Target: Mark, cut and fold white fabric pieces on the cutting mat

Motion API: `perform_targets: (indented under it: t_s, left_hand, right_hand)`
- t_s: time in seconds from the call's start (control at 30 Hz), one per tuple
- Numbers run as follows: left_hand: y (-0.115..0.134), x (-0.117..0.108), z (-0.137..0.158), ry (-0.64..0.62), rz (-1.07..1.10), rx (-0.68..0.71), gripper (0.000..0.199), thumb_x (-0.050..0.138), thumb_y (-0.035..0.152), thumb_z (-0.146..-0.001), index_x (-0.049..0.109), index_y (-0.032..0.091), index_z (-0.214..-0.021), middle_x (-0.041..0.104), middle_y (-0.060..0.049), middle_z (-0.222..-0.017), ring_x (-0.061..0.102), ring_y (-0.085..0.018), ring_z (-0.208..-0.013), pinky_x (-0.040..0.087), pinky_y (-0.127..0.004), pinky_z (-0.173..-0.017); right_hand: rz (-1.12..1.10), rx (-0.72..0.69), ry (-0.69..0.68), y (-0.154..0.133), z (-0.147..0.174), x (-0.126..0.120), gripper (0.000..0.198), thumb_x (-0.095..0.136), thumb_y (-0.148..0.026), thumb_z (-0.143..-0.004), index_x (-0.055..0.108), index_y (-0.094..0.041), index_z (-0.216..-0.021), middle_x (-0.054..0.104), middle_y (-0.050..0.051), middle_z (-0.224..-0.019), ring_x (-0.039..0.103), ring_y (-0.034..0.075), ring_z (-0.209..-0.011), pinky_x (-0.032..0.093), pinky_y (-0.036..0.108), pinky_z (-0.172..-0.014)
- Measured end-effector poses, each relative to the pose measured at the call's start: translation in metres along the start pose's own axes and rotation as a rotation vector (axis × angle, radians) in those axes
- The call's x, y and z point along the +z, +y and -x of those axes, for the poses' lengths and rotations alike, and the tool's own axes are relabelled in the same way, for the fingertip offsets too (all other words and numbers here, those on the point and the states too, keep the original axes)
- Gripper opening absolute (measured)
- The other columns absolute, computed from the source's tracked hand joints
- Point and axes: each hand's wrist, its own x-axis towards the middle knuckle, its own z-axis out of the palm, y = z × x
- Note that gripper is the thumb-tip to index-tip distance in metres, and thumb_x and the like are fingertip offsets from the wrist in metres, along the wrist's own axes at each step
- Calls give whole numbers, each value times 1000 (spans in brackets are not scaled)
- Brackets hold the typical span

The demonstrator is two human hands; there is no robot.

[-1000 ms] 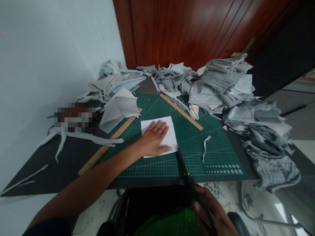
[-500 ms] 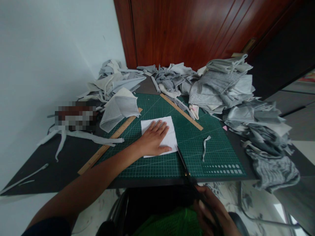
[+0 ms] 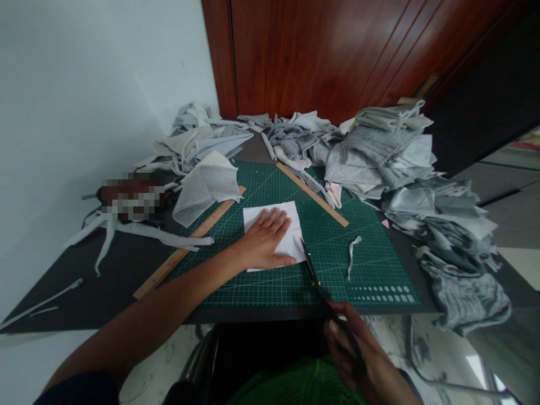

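Observation:
My left hand (image 3: 269, 241) lies flat with fingers spread on a white square of cloth (image 3: 292, 247), pressing it to the green cutting mat (image 3: 261, 292). In my right hand (image 3: 350, 343), at the table's front edge, is a pair of black scissors (image 3: 314, 279). Their blades point away from me, with the tips at the cloth's right edge. Whether the blades are closed around the edge is hard to make out. A thin twisted cloth strip (image 3: 351, 256) rests on the mat, right of the scissors.
Wooden rulers lie on the left (image 3: 189, 244) and far side (image 3: 312, 194) of the mat. Piles of grey and white fabric stand at the back left (image 3: 202, 138) and right (image 3: 371, 149). Folded grey cloth (image 3: 468, 292) overhangs the right edge. Loose strips (image 3: 147, 233) lie left.
My right hand has moved forward and slightly left with the scissors, so their tips reach farther along the cloth's right edge. My left hand stays flat on the cloth.

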Motion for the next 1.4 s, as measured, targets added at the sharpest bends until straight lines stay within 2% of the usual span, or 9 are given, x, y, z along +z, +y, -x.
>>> perform_targets:
  t_s: [0.23,0.4,0.53,0.77,1.07,1.4]
  left_hand:
    - [-1,3,0,9,30,-2,111,39,86,-85,23,4,-158,18,-24,-166,6,-38,-156,2,-53,-127]
    - [-1,5,0,38,31,2,108,36,87,-85,24,8,-158,20,-22,-166,8,-37,-157,2,-52,-126]
    - [0,5,-1,21,30,-11,110,36,87,-85,24,6,-157,18,-23,-167,6,-37,-157,0,-52,-126]
    - [-1,9,-1,39,39,1,111,34,90,-83,24,9,-158,18,-21,-167,6,-37,-157,-1,-52,-126]
    - [0,10,0,54,30,3,113,33,91,-82,24,7,-157,20,-23,-166,8,-39,-156,0,-53,-125]
    - [-1,11,-1,45,50,-1,113,38,90,-82,22,9,-159,18,-22,-167,5,-39,-156,-1,-54,-126]
  right_hand:
    - [107,-5,-25,4,-6,-1,64,74,-67,-79,50,-26,-122,43,-11,-58,35,8,-45,29,16,-36]
    - [146,-15,-3,3,-3,1,67,73,-66,-80,47,-25,-126,43,-11,-58,37,9,-47,32,16,-38]
    - [179,-15,-6,1,-1,3,70,72,-67,-81,42,-24,-128,42,-12,-54,35,9,-44,31,17,-37]
    - [140,21,33,3,1,5,73,76,-67,-77,44,-26,-128,45,-11,-56,38,8,-44,30,17,-38]
    - [113,11,49,8,0,5,71,76,-68,-75,50,-27,-126,45,-11,-57,37,8,-43,30,16,-36]
    - [108,-21,21,10,-1,3,70,75,-65,-78,47,-26,-128,46,-11,-57,37,7,-41,31,17,-35]
